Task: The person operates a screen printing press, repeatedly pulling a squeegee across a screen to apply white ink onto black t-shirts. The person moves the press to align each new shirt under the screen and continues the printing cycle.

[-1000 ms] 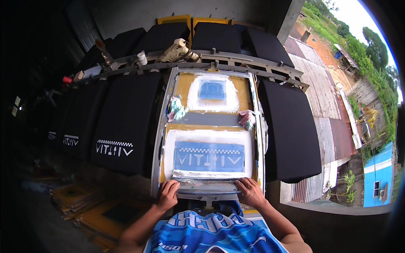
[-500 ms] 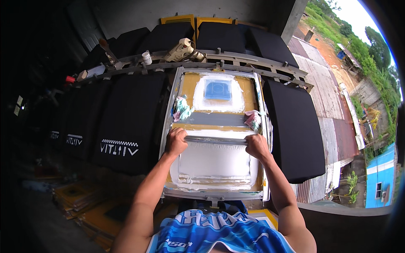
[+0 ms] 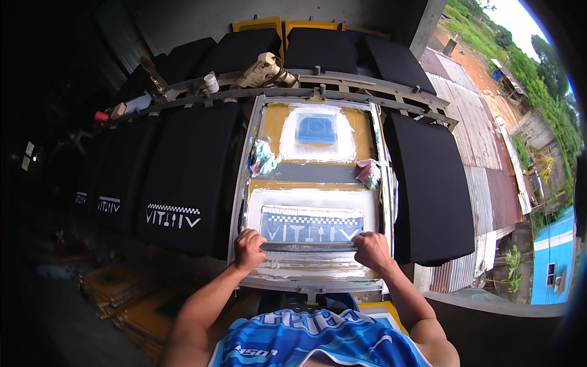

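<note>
My left hand (image 3: 249, 249) and my right hand (image 3: 372, 251) are closed on either end of a long metal squeegee (image 3: 309, 246), which lies across the lower part of a screen frame (image 3: 385, 183). Just above the blade, the lower stencil (image 3: 310, 223) shows a checkered band and white shapes on blue, ringed by white ink. A smaller blue stencil (image 3: 316, 128) sits in the upper part, circled by white. Crumpled mint (image 3: 265, 160) and pink (image 3: 368, 173) cloths rest at the frame's two sides.
Black fabric-covered boards (image 3: 428, 183) flank the screen, some with white prints (image 3: 172, 213). A rail behind holds a beige heat tool (image 3: 260, 72) and white container (image 3: 211, 84). Stacked yellow screens (image 3: 116, 281) lie low left. An open ledge at right overlooks metal roofs (image 3: 458, 140).
Both hands pushed the squeegee away from my body, covering the lower stencil with white, then pulled it back toward me. The stencil above the blade shows blue again.
</note>
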Action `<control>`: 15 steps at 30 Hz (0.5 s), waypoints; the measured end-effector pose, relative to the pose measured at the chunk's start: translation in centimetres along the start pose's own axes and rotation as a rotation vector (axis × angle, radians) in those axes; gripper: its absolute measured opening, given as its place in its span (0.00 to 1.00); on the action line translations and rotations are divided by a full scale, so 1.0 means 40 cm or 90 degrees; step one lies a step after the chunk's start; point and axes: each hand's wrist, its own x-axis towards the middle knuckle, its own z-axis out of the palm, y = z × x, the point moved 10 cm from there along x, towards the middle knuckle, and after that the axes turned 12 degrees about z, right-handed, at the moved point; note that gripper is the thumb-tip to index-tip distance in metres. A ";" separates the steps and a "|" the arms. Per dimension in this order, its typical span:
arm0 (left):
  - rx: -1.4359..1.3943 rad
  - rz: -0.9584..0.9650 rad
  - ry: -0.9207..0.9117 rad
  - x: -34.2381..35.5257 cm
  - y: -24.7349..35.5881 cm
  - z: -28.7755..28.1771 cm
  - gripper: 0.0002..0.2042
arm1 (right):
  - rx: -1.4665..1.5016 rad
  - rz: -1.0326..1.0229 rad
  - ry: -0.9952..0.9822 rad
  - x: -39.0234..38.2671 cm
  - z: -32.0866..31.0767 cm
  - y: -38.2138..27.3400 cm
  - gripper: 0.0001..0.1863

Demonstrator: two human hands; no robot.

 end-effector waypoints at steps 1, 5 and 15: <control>0.005 -0.009 0.003 0.027 -0.026 0.017 0.08 | -0.014 -0.008 0.049 0.029 -0.026 -0.003 0.09; 0.045 -0.006 -0.006 0.160 -0.156 0.114 0.08 | -0.009 0.037 0.149 0.193 -0.098 0.040 0.07; 0.001 0.009 -0.007 -0.018 0.020 0.052 0.09 | 0.018 -0.015 0.126 -0.038 -0.015 0.045 0.08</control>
